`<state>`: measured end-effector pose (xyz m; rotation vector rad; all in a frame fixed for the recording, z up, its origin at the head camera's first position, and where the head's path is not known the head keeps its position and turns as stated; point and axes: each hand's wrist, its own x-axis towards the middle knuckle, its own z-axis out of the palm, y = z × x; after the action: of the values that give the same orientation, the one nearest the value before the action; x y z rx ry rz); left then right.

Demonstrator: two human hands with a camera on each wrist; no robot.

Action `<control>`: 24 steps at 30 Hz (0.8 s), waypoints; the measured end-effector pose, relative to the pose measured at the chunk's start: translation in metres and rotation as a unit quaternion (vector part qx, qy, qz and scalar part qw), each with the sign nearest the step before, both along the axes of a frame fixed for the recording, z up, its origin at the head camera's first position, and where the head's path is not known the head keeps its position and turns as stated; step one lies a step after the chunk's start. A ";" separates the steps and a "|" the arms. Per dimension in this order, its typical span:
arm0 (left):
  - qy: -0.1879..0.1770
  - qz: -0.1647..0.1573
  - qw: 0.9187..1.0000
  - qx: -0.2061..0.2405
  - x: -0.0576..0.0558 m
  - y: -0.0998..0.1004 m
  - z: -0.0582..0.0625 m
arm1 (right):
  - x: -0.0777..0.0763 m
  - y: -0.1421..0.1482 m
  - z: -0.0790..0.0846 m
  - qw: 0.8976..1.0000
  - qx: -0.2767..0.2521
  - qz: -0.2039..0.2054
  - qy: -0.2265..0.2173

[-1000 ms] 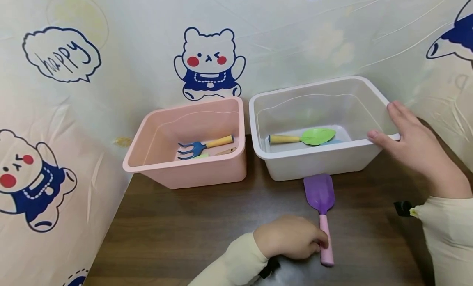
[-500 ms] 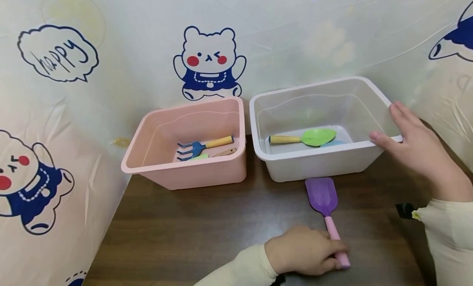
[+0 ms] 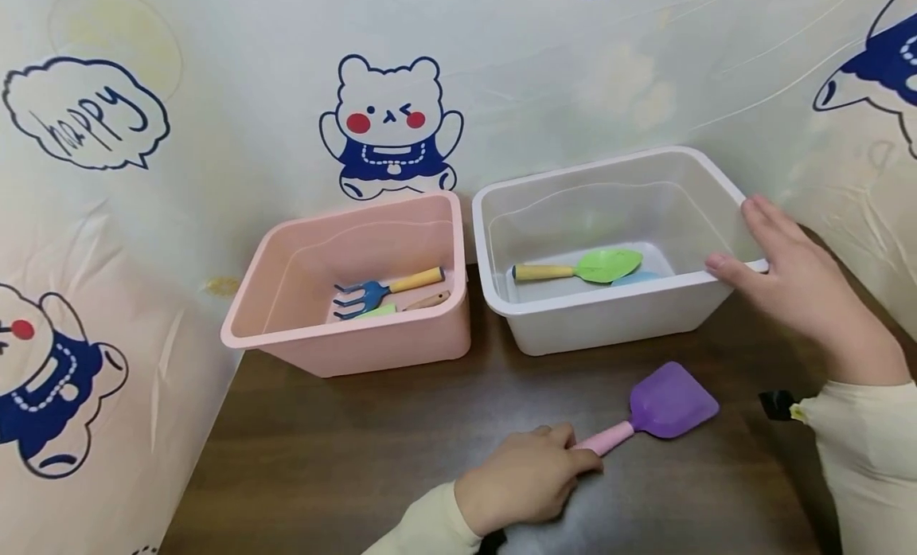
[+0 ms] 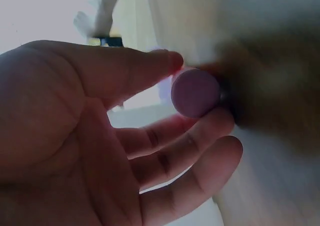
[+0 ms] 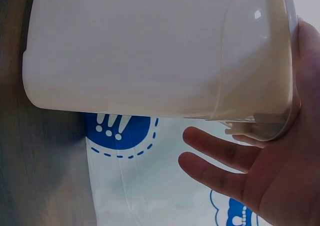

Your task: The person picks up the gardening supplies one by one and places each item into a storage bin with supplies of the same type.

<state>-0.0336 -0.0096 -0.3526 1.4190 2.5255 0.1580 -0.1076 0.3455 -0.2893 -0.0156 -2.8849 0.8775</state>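
My left hand (image 3: 521, 477) pinches the pink handle of a purple toy shovel (image 3: 672, 402) between thumb and fingers, low over the brown table. The blade points to the right and away from me. In the left wrist view, the round butt of the handle (image 4: 195, 93) shows between thumb and fingertips. My right hand (image 3: 805, 296) rests on the right front corner of a white plastic bin (image 3: 609, 324), thumb on the front rim and fingers along the right side. In the right wrist view, two of its fingers reach out free beside the bin.
Inside the white bin lie a green leaf-shaped trowel (image 3: 609, 264) with a yellow handle and a light-blue piece (image 3: 636, 277). Left of it stands a pink bin (image 3: 387, 348) with a blue hand rake (image 3: 371, 295) and a wooden-handled green tool. A printed cloth (image 3: 544, 77) hangs behind.
The left hand has moved right along the shovel's handle, then back left, swinging the shovel from pointing away to pointing right. The right hand has stayed on the white bin's corner.
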 end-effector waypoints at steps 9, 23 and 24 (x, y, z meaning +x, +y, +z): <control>-0.013 0.050 0.998 0.040 -0.017 -0.017 0.000 | 0.001 -0.004 0.002 1.000 -0.001 0.007 -0.002; 0.020 0.106 0.992 0.066 -0.043 -0.027 -0.006 | 0.000 -0.002 -0.001 1.000 0.005 -0.006 0.003; 0.022 0.108 0.992 0.063 -0.043 -0.028 -0.007 | 0.000 -0.003 -0.002 1.000 0.004 -0.007 -0.001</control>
<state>-0.0768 -0.0374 -0.3593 1.1995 2.7467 0.3338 -0.1074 0.3429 -0.2915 -0.0361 -2.8863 0.8629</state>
